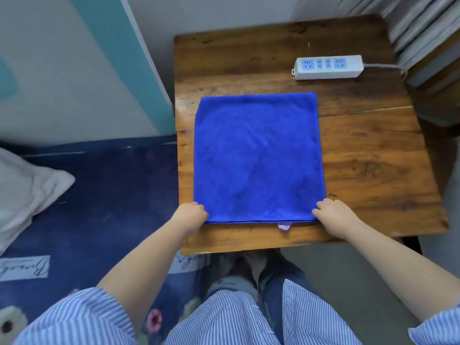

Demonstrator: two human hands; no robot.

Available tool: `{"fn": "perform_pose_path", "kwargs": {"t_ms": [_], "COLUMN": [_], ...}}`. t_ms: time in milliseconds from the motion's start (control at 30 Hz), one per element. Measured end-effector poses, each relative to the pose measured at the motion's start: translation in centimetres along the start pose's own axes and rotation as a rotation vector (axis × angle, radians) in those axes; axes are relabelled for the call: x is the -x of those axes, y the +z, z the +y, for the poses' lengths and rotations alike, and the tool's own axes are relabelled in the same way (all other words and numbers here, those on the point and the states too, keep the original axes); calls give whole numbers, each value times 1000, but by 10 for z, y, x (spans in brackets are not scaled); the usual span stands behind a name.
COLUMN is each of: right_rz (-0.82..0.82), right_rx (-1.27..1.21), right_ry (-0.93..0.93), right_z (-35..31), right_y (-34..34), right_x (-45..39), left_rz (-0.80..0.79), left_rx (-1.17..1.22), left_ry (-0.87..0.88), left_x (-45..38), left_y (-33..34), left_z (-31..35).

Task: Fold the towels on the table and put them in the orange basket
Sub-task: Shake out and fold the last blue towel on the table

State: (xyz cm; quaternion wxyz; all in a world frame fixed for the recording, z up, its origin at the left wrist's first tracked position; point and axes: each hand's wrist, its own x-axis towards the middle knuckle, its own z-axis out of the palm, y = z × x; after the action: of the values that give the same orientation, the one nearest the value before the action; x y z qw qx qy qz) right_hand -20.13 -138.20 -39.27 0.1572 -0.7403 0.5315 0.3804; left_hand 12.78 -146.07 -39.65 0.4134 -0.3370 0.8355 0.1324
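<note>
Blue towel (258, 158) lies flat on the wooden table (373, 158), left of centre. Left hand (190, 216) pinches its near left corner, right hand (333, 216) pinches the near right corner, just inside the table's near edge. Bare wood runs right; a power strip (328, 67) sits far right, well apart from the towel.

The wooden counter (373, 158) carries a blue towel (257, 158) lying flat between the hands, and a white power strip (328, 67) well beyond the right hand (334, 215).
</note>
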Motion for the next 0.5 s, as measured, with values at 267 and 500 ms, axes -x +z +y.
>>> {"fn": "perform_pose_path", "kwargs": {"t_ms": [267, 500], "right_rz": [-74, -346], "right_rx": [-14, -126], "right_ry": [72, 13], "right_z": [-11, 13], "right_y": [1, -53], "right_x": [-6, -37], "left_rz": [-2, -158], "left_rx": [-6, 112], "left_ry": [20, -1], "left_x": [-5, -19], "left_y": [13, -35], "left_z": [4, -16]}}
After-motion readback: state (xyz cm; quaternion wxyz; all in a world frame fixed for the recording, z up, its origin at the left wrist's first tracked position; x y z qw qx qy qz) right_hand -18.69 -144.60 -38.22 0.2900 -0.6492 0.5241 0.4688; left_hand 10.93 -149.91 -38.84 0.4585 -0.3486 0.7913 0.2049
